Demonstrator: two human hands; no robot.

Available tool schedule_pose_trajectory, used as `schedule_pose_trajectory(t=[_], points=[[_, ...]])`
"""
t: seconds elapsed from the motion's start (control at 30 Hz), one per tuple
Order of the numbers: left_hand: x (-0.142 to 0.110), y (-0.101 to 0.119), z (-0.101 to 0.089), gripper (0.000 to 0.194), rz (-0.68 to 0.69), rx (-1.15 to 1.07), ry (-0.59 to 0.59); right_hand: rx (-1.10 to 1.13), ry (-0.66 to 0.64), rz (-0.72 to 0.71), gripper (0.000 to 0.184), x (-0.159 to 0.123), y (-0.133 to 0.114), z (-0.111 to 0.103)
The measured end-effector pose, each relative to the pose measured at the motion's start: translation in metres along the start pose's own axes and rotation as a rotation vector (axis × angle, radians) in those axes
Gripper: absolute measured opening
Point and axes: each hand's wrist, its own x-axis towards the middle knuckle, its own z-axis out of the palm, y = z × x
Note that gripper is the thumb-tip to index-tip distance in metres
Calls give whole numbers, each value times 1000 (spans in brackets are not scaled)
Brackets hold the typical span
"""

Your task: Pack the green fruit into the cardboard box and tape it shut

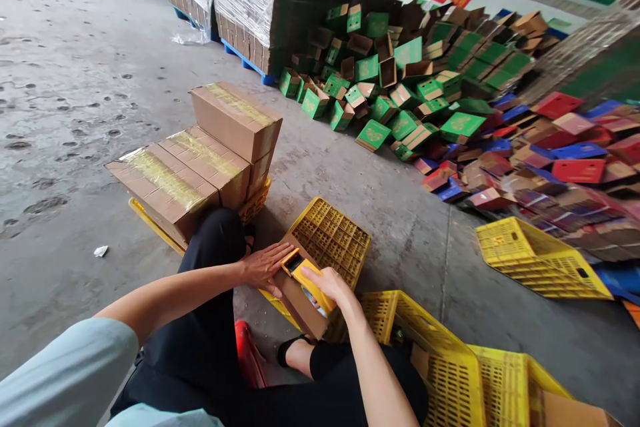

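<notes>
A brown cardboard box (295, 297) rests on an upturned yellow plastic crate (333, 230) between my legs. With fingers stretched out, my left hand (265, 267) lies flat on the far left part of the box. My right hand (327, 283) is wrapped round a yellow tape dispenser (311, 280), which sits on the top of the box beside my left fingers. Whether tape runs under the dispenser is hidden.
Taped cardboard boxes (200, 160) are stacked at my left on a yellow crate (257, 200). More yellow crates (450, 373) stand at my right. Green boxes (373, 133) and red and blue boxes (577, 170) lie heaped ahead. A red stool (247, 350) is under me.
</notes>
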Motion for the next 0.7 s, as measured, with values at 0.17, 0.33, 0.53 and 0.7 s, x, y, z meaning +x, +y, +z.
schedule_pose_trajectory(t=[0.17, 0.33, 0.53, 0.7], points=[[1, -5, -3, 120, -7, -29, -48, 41, -46, 19, 38, -2, 8, -1], [0, -7, -1, 120, -11, -8, -61, 29, -44, 42, 38, -10, 20, -7], [1, 2, 1, 120, 0, 17, -53, 26, 1, 42, 38, -14, 20, -6], [4, 9, 4, 118, 76, -27, -40, 29, -5, 42, 43, -7, 25, -5]])
